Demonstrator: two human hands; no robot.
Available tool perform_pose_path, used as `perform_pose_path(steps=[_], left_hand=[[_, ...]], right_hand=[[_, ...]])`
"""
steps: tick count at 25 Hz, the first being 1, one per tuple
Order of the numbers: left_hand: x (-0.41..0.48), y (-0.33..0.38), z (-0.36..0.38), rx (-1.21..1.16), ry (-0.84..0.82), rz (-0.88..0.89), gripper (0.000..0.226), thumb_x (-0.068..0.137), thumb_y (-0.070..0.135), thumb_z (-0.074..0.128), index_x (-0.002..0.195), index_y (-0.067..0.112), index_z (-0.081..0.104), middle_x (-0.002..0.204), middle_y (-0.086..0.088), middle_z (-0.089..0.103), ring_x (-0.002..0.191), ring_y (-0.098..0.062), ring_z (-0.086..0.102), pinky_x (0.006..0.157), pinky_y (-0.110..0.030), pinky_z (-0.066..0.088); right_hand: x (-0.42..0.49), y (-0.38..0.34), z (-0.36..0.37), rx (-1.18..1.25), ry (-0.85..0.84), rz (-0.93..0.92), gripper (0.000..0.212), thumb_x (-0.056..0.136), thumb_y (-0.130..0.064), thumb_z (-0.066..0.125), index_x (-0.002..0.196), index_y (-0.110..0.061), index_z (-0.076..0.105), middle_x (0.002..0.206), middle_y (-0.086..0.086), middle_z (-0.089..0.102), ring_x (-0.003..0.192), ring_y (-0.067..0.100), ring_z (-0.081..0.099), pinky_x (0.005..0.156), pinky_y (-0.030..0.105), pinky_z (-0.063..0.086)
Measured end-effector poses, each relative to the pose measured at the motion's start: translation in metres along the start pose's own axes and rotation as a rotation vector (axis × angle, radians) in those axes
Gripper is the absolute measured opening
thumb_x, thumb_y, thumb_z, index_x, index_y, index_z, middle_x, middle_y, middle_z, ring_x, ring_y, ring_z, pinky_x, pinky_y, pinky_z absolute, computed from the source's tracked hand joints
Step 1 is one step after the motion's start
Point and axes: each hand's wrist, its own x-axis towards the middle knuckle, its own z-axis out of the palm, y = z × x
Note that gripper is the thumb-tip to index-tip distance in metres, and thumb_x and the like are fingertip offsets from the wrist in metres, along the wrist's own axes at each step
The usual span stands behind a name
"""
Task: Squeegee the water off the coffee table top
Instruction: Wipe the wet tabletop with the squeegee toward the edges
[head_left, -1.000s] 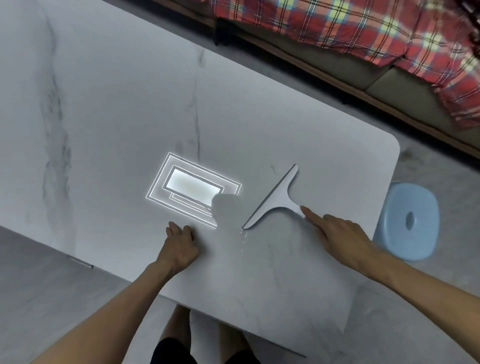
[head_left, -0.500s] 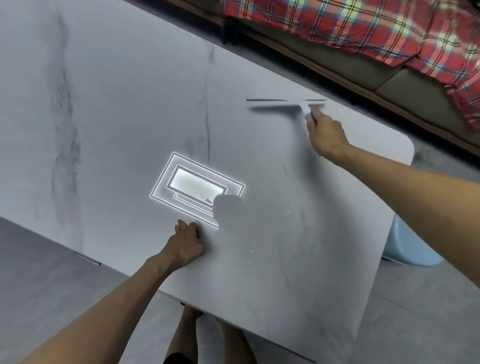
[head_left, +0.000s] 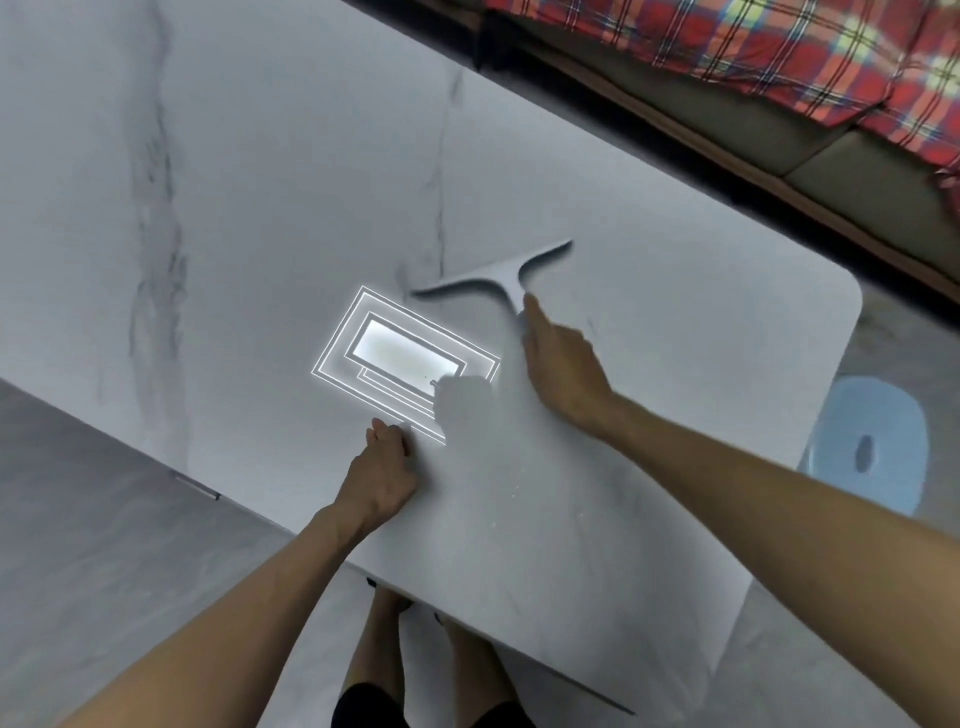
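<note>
The right hand (head_left: 563, 371) grips the handle of the light, rigid squeegee (head_left: 498, 278); the left hand (head_left: 382, 475) presses flat on the coffee table (head_left: 260, 182).

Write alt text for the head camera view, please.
A right hand holds a grey squeegee on a white marble-look coffee table while the left hand rests near its front edge; a blue stool stands to the right.

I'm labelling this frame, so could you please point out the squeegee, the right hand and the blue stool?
squeegee (head_left: 493, 275): head view, middle of the blade bar.
right hand (head_left: 563, 366): head view, back of the hand.
blue stool (head_left: 872, 415): head view, seat top.
</note>
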Motion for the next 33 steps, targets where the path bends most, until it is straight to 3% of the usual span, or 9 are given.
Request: perform_pose_path(steps=[2,6,9,12,14,17,20,26,33], left_hand=[[-0.004,-0.002,0.005,0.009,0.064,0.003,0.026,0.080,-0.005,0.044,0.104,0.006,0.042,0.153,-0.029,0.022,0.128,-0.043,0.045,0.076,-0.033,0.037],[-0.011,0.001,0.009,0.007,0.126,0.049,0.022,0.079,-0.006,0.046,0.098,0.006,0.043,0.133,-0.026,0.040,0.088,-0.037,0.055,0.065,-0.032,0.034],[-0.021,-0.003,0.018,0.050,0.072,0.028,0.022,0.082,-0.004,0.045,0.103,0.003,0.044,0.143,-0.029,0.035,0.113,-0.043,0.054,0.070,-0.030,0.034],[-0.038,-0.009,0.029,0.077,-0.002,0.019,0.022,0.082,-0.002,0.046,0.103,0.004,0.043,0.142,-0.030,0.037,0.105,-0.041,0.058,0.067,-0.030,0.035],[-0.049,-0.012,0.036,0.088,-0.040,0.029,0.023,0.082,-0.002,0.045,0.105,0.004,0.043,0.139,-0.030,0.040,0.102,-0.040,0.059,0.069,-0.030,0.035],[-0.060,-0.017,0.038,0.050,0.010,0.064,0.021,0.079,-0.002,0.044,0.097,0.010,0.041,0.104,-0.014,0.058,0.078,-0.029,0.057,0.064,-0.033,0.038],[-0.063,-0.030,0.034,0.043,0.138,0.041,0.018,0.079,0.003,0.043,0.093,0.014,0.041,0.070,0.001,0.049,0.060,-0.018,0.046,0.055,-0.033,0.038],[-0.076,-0.073,0.026,-0.030,0.229,0.025,0.021,0.080,0.002,0.046,0.093,0.018,0.041,0.083,-0.002,0.053,0.072,-0.024,0.050,0.063,-0.031,0.037],[-0.087,-0.071,0.061,0.008,0.084,0.178,0.022,0.078,-0.001,0.052,0.095,0.012,0.045,0.104,-0.007,0.048,0.081,-0.022,0.050,0.059,-0.025,0.033]], right_hand=[[-0.037,0.017,0.015,-0.049,-0.037,-0.106,0.053,0.102,-0.022,0.035,0.152,-0.025,0.018,0.099,0.017,0.061,0.088,0.039,0.060,0.072,0.038,0.043],[-0.100,0.071,0.020,-0.242,-0.142,-0.206,0.054,0.103,-0.026,0.033,0.152,-0.036,0.013,0.092,0.005,0.056,0.068,0.027,0.057,0.060,0.035,0.042],[-0.139,0.115,0.011,-0.363,-0.213,-0.206,0.061,0.101,-0.024,0.036,0.151,-0.044,0.007,0.086,-0.005,0.045,0.062,0.022,0.052,0.057,0.033,0.041],[-0.176,0.152,-0.006,-0.441,-0.220,-0.153,0.059,0.101,-0.029,0.033,0.150,-0.048,0.005,0.084,-0.008,0.041,0.065,0.020,0.053,0.057,0.029,0.032],[-0.197,0.167,-0.021,-0.433,-0.204,-0.109,0.054,0.101,-0.034,0.030,0.149,-0.048,0.009,0.085,-0.008,0.047,0.070,0.020,0.058,0.058,0.030,0.035],[-0.214,0.159,-0.030,-0.379,-0.171,-0.105,0.050,0.101,-0.041,0.024,0.149,-0.049,0.011,0.082,-0.011,0.047,0.070,0.017,0.058,0.058,0.027,0.036],[-0.214,0.116,-0.007,-0.308,-0.191,-0.199,0.047,0.099,-0.052,0.018,0.147,-0.051,0.015,0.094,-0.008,0.057,0.075,0.017,0.061,0.061,0.026,0.038],[-0.209,0.026,0.089,-0.398,-0.176,-0.578,0.043,0.103,-0.037,0.036,0.146,-0.037,0.035,0.092,0.004,0.063,0.059,0.029,0.059,0.052,0.032,0.037],[-0.247,0.062,0.101,-0.352,-0.128,-0.368,0.042,0.102,-0.043,0.033,0.144,-0.044,0.035,0.089,-0.001,0.061,0.063,0.025,0.058,0.054,0.032,0.039]])
